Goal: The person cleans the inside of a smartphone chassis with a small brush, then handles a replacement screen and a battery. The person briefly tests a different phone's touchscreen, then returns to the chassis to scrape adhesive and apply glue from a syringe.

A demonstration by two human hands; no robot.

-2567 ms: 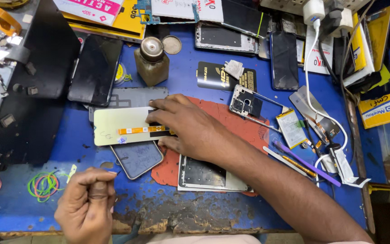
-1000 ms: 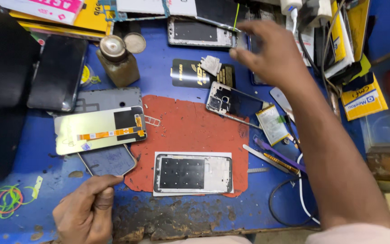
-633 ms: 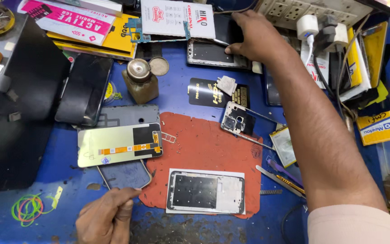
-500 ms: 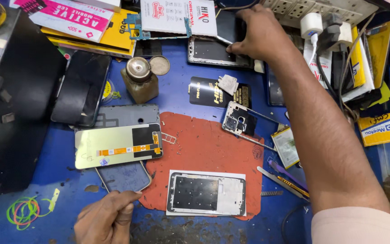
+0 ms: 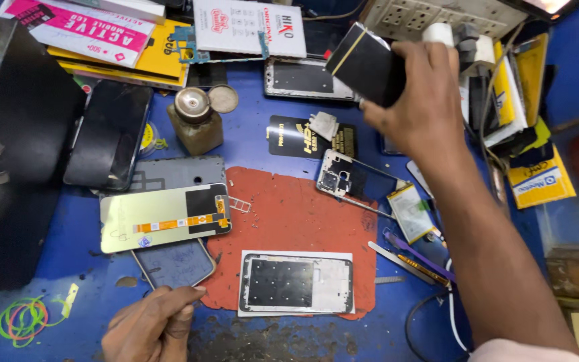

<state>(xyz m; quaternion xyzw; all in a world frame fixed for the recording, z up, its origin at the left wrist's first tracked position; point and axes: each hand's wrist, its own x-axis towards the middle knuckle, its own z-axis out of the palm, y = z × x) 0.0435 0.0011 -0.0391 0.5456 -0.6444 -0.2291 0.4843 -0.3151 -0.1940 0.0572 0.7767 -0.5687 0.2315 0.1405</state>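
My right hand point(image 5: 415, 100) is raised over the back of the bench and grips a small black box with a thin gold stripe point(image 5: 366, 63). Low at the front, my left hand point(image 5: 152, 326) rests with its fingers curled; whether it holds something small I cannot tell. It lies just below a dark phone back cover point(image 5: 172, 263). A phone display panel with an orange flex cable point(image 5: 165, 217) lies face down above that. A phone middle frame point(image 5: 296, 283) sits on the red mat point(image 5: 289, 218).
A capped brown bottle point(image 5: 195, 121) stands behind the mat. A phone chassis point(image 5: 350, 181), a battery point(image 5: 411, 212) and tweezers point(image 5: 407, 263) lie to the right. Boxes and packets line the back edge. A black device point(image 5: 15, 141) fills the left. Rubber bands point(image 5: 20, 318) lie front left.
My right hand left the display panel, reached to the back of the bench and lifted the black box clear. My left hand stayed low at the front.
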